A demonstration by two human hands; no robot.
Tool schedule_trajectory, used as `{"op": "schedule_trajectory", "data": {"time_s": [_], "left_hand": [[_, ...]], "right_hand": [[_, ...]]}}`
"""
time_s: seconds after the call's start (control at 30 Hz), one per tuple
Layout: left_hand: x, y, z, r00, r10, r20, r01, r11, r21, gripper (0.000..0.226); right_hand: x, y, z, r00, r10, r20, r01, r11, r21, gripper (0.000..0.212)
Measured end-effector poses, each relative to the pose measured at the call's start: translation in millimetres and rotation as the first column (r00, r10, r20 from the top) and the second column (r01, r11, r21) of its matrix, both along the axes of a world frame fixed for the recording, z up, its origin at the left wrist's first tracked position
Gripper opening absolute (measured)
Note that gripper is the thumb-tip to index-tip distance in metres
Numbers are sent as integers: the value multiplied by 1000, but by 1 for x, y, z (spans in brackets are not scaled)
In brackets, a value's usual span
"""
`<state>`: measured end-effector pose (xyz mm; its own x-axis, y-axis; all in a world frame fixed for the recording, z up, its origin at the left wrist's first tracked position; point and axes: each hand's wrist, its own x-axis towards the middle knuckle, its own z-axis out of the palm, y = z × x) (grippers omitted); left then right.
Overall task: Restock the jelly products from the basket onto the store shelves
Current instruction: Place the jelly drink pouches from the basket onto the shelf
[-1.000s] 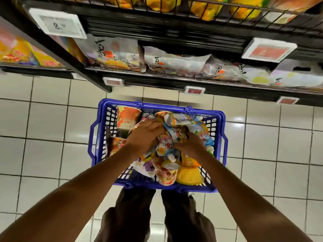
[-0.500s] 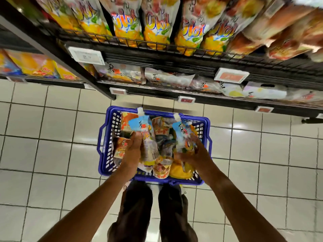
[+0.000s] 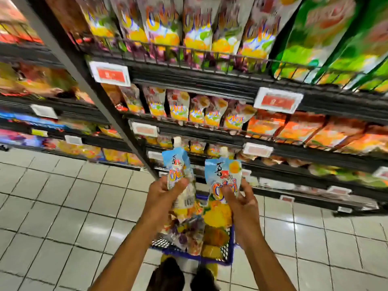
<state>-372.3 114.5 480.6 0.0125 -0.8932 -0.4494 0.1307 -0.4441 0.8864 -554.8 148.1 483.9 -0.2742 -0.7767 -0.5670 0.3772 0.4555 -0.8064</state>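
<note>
My left hand (image 3: 162,193) grips a blue-topped jelly pouch (image 3: 178,164) with a white cap, held upright. A second pouch of the same kind (image 3: 224,175) is gripped by my right hand (image 3: 241,201), a little to the right. Both pouches are raised above the blue basket (image 3: 227,254), which stands on the floor below them and holds several jelly cups and pouches. The black store shelves (image 3: 189,80) rise just behind, with rows of orange and yellow jelly pouches (image 3: 201,112) standing on them.
A black upright post (image 3: 100,110) divides the shelving. Red and white price tags (image 3: 110,75) hang on the shelf edges. Green packs (image 3: 327,38) fill the upper right. White floor tiles (image 3: 63,206) spread to both sides; my shoes (image 3: 168,276) show below the basket.
Both hands have lifted their pouches out of the basket and higher in front of the shelves. The view has tilted up, showing more shelf rows.
</note>
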Motion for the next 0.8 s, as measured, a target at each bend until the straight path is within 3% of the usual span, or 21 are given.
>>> {"op": "schedule_trajectory", "data": {"time_s": [0.1,0.23,0.27,0.33,0.43,0.6,0.67,0.8], "left_hand": [[0,2,71,997,-71,-17,69,992,-109,25],[-3,-5,143,994,-80,-71,64,977,-205,19],[-4,-9,159,991,-89,-102,65,973,-221,27],[-6,-15,190,973,-79,-216,24,969,-246,48],[-2,-27,229,947,-38,-320,-79,936,-343,49],[20,-54,280,907,-145,-394,-54,890,-453,84],[32,-66,292,932,-84,-352,-89,889,-449,79],[56,-84,307,986,-98,-134,2,813,-582,27]], "right_hand": [[-2,-5,71,999,42,25,-40,997,-69,66],[-5,-13,149,973,158,169,-118,967,-225,60],[-5,-17,166,963,189,190,-135,954,-267,59],[-2,-25,195,940,216,263,-126,939,-321,48],[14,-38,231,907,238,348,-91,916,-389,53],[44,-57,275,926,296,234,-122,822,-557,45],[56,-65,288,947,280,156,-136,793,-594,44],[91,-76,307,955,255,151,-105,769,-630,37]]}}
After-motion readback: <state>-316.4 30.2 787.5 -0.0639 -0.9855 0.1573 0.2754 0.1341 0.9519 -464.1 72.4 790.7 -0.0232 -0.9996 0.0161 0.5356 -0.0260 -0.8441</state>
